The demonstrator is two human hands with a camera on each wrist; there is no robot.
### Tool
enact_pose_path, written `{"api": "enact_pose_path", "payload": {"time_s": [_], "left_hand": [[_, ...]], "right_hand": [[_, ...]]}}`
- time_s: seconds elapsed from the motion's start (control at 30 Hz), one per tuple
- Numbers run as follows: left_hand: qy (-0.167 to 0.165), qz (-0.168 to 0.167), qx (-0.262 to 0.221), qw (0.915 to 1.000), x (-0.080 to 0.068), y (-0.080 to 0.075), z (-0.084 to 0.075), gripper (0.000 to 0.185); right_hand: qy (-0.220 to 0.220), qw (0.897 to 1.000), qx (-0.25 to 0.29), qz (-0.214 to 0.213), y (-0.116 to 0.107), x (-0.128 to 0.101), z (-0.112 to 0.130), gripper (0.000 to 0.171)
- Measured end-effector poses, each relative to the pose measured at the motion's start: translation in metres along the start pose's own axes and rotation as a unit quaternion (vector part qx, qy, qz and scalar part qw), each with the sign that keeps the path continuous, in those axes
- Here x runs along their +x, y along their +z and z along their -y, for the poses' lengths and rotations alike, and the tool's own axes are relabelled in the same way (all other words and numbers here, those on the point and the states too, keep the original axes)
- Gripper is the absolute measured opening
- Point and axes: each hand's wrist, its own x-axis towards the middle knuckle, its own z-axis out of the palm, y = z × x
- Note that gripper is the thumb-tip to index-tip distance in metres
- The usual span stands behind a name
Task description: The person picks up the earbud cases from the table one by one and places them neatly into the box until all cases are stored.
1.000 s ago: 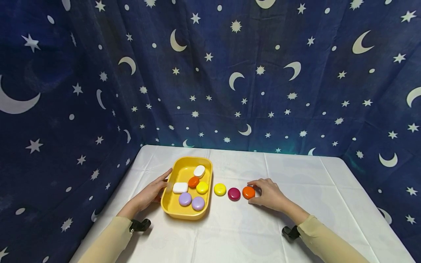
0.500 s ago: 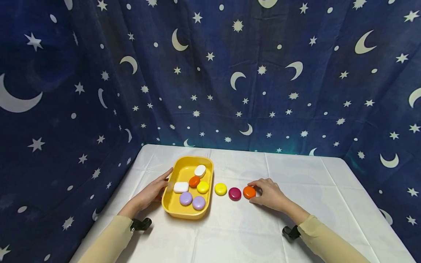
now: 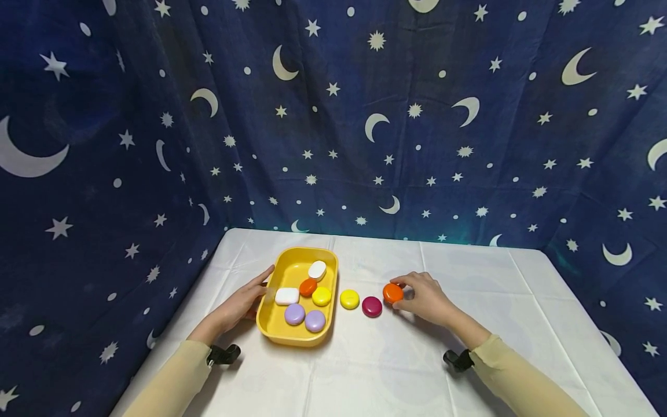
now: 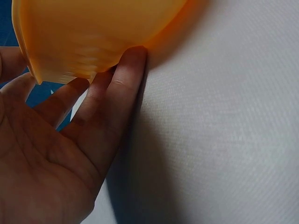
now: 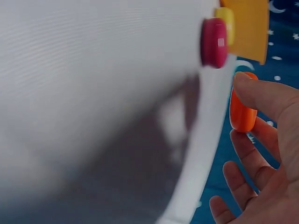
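Note:
An orange glossy rounded disc (image 3: 393, 293) is pinched between the thumb and a finger of my right hand (image 3: 424, 298), lifted off the table. In the right wrist view the same disc (image 5: 243, 103) shows edge-on, the other fingers spread loosely below it. To its left a dark red disc (image 3: 372, 307) and a yellow disc (image 3: 350, 299) lie on the table. My left hand (image 3: 241, 306) rests against the left side of a yellow tray (image 3: 266, 333). Fairly straight fingers (image 4: 128, 77) touch the tray's outer wall in the left wrist view.
Inside the tray lie two lilac discs (image 3: 294, 314), a yellow disc (image 3: 321, 296), an orange piece (image 3: 308, 287), a white oval piece (image 3: 317, 270) and a white rectangular piece (image 3: 287, 296). A white cloth covers the table (image 3: 365, 370). A starry blue curtain (image 3: 333, 116) hangs behind.
My right hand has raised the orange disc from the table, shifting it slightly away from me. The left hand and the tray hold their place.

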Motion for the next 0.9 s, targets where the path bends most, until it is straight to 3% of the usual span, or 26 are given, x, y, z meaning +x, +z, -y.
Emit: {"api": "enact_pose_path", "payload": {"time_s": [0.37,0.9], "left_hand": [[0.005,0.009,-0.001,0.9999,-0.001,0.0,-0.001,0.064],[0.003,-0.005,0.008,1.0,0.0,-0.001,-0.004,0.065]], "right_hand": [[-0.043,0.998,0.036,-0.024,-0.012,0.02,0.043,0.053],[-0.066,0.997,0.044,0.018,0.002,0.052,0.11,0.051]]}}
